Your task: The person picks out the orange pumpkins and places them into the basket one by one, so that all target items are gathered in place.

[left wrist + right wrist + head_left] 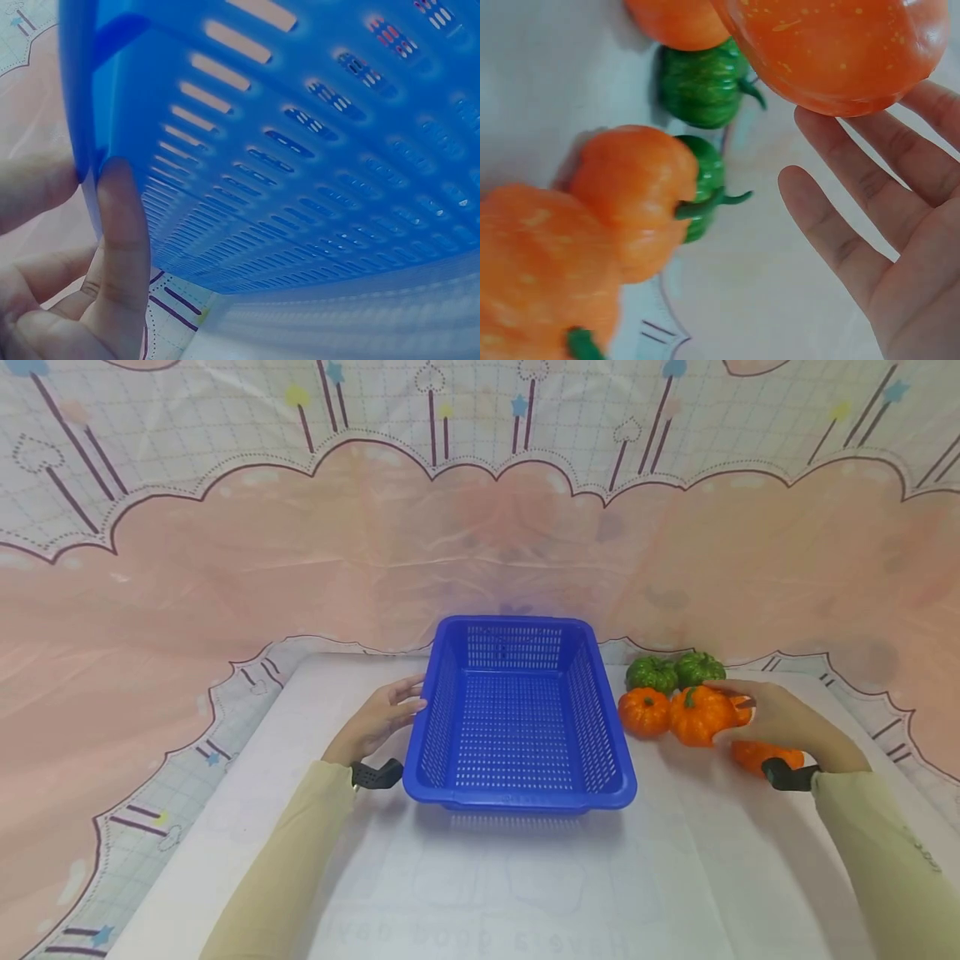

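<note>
A blue plastic basket (517,797) with slotted walls stands on the white table. My left hand (378,718) is at its left side; in the left wrist view the fingers (122,240) pinch the basket's rim (112,97). On the right, my right hand (772,718) holds an orange toy pumpkin (702,716) with a green stem. From the right wrist view, the fingers (870,169) lie against the underside of that pumpkin (840,52), which hangs above the others. Its far side and the thumb are out of that view.
Near the held pumpkin are another orange pumpkin (645,712) and two green ones, (652,675) at the back beside the basket. One more orange pumpkin (765,758) lies beneath the right wrist. A patterned cloth (480,543) hangs behind the table.
</note>
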A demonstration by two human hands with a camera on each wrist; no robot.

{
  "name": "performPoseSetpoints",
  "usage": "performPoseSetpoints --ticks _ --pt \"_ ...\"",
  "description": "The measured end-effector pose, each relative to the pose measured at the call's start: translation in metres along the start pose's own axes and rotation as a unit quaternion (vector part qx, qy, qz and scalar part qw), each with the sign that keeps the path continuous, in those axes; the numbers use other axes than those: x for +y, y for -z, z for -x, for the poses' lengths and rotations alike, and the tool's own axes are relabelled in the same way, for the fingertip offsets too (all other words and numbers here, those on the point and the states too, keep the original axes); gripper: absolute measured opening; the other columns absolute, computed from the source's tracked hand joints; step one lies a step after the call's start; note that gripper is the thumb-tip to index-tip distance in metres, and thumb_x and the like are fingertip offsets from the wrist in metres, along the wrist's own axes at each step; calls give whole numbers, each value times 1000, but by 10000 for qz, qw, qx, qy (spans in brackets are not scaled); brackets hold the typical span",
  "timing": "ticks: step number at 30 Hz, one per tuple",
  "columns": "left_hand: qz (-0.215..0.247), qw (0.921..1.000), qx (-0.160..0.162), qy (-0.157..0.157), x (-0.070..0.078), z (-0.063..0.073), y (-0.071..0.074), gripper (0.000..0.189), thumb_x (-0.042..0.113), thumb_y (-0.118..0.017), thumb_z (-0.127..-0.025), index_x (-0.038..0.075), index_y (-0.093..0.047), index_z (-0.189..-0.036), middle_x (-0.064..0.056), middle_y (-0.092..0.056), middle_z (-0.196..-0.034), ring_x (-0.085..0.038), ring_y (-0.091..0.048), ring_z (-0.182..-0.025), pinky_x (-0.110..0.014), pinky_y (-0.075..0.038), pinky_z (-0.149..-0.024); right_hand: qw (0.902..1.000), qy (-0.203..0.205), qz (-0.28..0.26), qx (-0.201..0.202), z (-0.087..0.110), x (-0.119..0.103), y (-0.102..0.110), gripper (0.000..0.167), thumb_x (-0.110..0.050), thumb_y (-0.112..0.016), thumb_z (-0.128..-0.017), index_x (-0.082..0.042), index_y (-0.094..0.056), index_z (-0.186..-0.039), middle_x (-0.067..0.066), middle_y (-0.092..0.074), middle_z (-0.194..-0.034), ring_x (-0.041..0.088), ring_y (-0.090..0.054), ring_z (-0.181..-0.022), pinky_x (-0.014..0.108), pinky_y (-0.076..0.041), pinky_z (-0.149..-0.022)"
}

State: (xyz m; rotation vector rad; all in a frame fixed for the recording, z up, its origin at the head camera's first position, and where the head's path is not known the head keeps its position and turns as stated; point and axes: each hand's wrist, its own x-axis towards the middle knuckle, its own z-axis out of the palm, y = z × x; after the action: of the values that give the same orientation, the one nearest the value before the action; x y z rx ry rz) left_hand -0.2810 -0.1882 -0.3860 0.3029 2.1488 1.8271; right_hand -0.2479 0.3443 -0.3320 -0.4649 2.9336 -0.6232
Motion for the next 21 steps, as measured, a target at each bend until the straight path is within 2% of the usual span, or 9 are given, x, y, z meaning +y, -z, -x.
performPoseSetpoints --ticks 5,6,8,9,11,13,15,16,21 --pt "57 10000 -22 13 0 1 0 65 16 -53 -95 4 -20 -149 -23 -33 -148 -39 -37 -135 -50 -30 -113 10000 -43 -83 -2 -6 -11 13 85 -44 -78 -71 -7 -44 -139 25 -49 -134 44 -50 -111 60 -46 -86" --pt "55 10000 -24 14 0 1 0 65 16 -53 -95 4 -20 -149 -23 -33 -148 -39 -37 -135 -50 -30 -113 10000 11 -92 12 -8 -13 16 84 -43 -79 -71 -8 -45 -139 24 -50 -134 42 -50 -112 53 -49 -88" --pt "59 10000 -35 1 0 0 0 65 16 -53 -95 4 -20 -149 -23 -33 -149 -39 -36 -135 -50 -30 -113 9995 214 -143 173 -12 -17 20 80 -37 -81 -70 -7 -47 -136 20 -54 -131 22 -52 -112 35 -50 -89" --pt "49 10000 -35 0 0 0 0 64 16 -53 -95 4 -20 -149 -23 -33 -148 -39 -37 -135 -50 -30 -113 9991 327 -173 225 -14 -20 22 78 -34 -81 -70 -7 -48 -136 19 -54 -131 20 -52 -112 27 -49 -87" --pt "67 10000 -33 -7 0 0 0 64 15 -53 -95 4 -21 -149 -23 -33 -148 -39 -37 -135 -50 -30 -113 9969 637 -158 427 -19 -26 26 76 -26 -84 -68 -5 -50 -134 16 -56 -130 16 -52 -110 24 -48 -87" --pt "53 10000 -45 -32 0 0 0 63 15 -53 -95 3 -21 -149 -23 -34 -148 -39 -38 -134 -50 -31 -113 9957 757 -181 495 -23 -33 30 77 -22 -84 -67 -5 -50 -133 15 -56 -129 17 -52 -111 32 -49 -91" --pt "66 10000 -38 -40 0 -1 0 63 14 -52 -95 3 -21 -148 -23 -35 -147 -38 -38 -134 -49 -32 -112 9959 785 -148 435 -26 -39 35 78 -21 -84 -68 -3 -48 -134 17 -53 -131 35 -51 -112 50 -48 -93" --pt "80 10000 -34 -41 -1 -1 0 63 14 -52 -95 3 -22 -148 -23 -35 -147 -38 -39 -134 -49 -32 -112 9956 820 -138 425 -28 -43 36 79 -20 -84 -67 -3 -47 -135 18 -53 -131 37 -50 -113 59 -46 -92" --pt "100 9999 2 -21 -2 -2 1 63 13 -53 -95 4 -22 -149 -22 -36 -147 -38 -39 -133 -48 -33 -112 9951 928 -82 324 -38 -60 44 78 -22 -85 -67 -5 -48 -134 19 -53 -131 39 -50 -116 63 -42 -94"
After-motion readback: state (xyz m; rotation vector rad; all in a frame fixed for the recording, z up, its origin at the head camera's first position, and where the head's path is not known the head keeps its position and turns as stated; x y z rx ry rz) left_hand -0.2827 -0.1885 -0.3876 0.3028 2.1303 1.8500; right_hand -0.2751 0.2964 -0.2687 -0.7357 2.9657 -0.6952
